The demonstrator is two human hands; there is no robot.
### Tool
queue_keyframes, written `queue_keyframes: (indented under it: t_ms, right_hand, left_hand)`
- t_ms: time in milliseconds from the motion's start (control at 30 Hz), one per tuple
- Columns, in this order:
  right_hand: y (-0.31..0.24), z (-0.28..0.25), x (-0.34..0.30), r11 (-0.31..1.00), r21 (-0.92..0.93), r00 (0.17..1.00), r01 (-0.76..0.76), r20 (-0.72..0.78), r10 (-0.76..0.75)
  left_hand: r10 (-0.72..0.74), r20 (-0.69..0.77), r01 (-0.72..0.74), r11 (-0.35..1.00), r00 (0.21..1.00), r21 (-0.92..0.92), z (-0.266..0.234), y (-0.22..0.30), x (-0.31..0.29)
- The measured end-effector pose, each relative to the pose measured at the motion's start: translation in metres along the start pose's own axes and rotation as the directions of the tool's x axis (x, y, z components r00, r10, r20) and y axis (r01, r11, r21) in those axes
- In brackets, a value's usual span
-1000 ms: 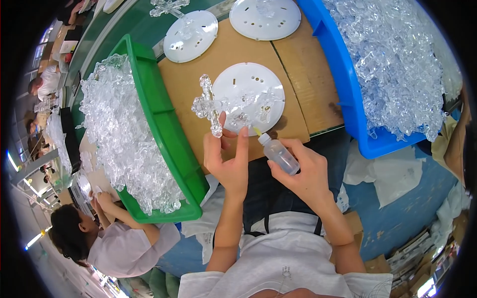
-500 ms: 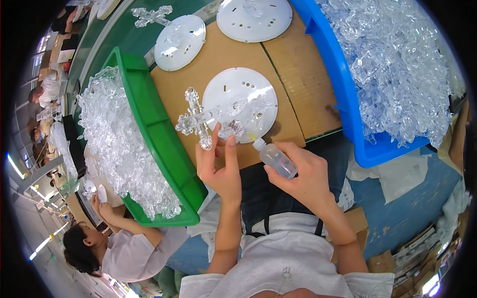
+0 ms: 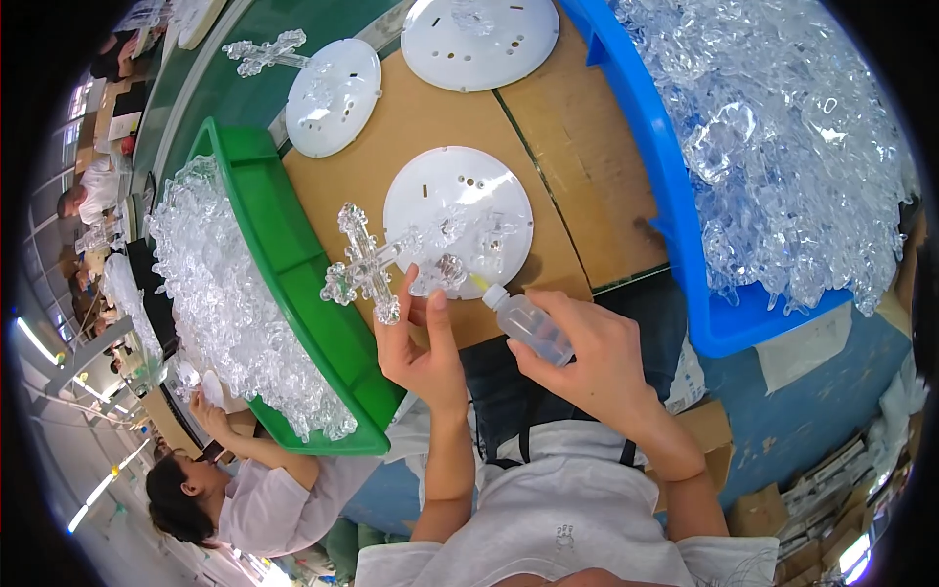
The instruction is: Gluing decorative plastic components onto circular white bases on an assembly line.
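My right hand is wrapped round a small translucent squeeze bottle, tilted so its yellowish nozzle points up and left. The nozzle tip is close to a clear faceted plastic piece; whether they touch I cannot tell. Thumb and forefinger of my left hand pinch that clear piece over the near edge of a round white plate. More transparent parts lie on this plate. A clear cross-shaped ornament with knobbly arms sticks out past its left edge, just beside my left fingers.
A green bin heaped with clear plastic parts stands on the left, a larger blue bin on the right. Two more white plates lie farther back on the cardboard. At lower left a co-worker handles white pieces.
The whole view has shifted, so the plates and bins appear a little lower and more to the left. Both hands keep nearly the same pose, with the nozzle still beside the clear piece.
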State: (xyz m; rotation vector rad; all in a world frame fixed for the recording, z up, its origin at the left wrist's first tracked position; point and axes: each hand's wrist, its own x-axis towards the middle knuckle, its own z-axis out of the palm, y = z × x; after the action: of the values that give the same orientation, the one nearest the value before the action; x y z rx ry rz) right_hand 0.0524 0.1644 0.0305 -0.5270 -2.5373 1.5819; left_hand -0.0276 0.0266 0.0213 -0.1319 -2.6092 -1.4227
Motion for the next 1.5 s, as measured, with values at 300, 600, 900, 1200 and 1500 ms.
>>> queue_keyframes:
  t_ms: [300, 600, 900, 1200, 1500]
  right_hand:
    - [0.002, -0.006, 0.001, 1.0, -0.014, 1.0, 0.004, 0.003, -0.004]
    - [-0.001, -0.006, 0.001, 1.0, -0.009, 1.0, 0.011, 0.024, -0.011]
    - [-0.002, 0.004, -0.012, 0.999, 0.01, 0.999, -0.033, 0.02, 0.033]
    - [-0.01, 0.008, -0.021, 0.998, -0.044, 0.999, -0.049, -0.004, 0.049]
    - [-0.011, 0.006, -0.032, 0.983, 0.017, 0.981, -0.181, -0.061, 0.182]
  left_hand:
    - [0.043, 0.097, -0.063, 0.975, 0.994, 0.212, 0.0, 0.008, 0.001]
    - [0.106, 0.108, -0.13, 0.963, 0.988, 0.236, 0.0, 0.008, 0.001]
    - [0.031, 0.174, -0.055, 0.989, 0.984, 0.134, -0.009, -0.001, 0.006]
    - [0.354, 0.337, -0.466, 0.811, 0.872, 0.354, -0.026, -0.033, -0.002]
    - [0.377, 0.346, -0.457, 0.869, 0.859, 0.188, -0.011, -0.032, -0.023]
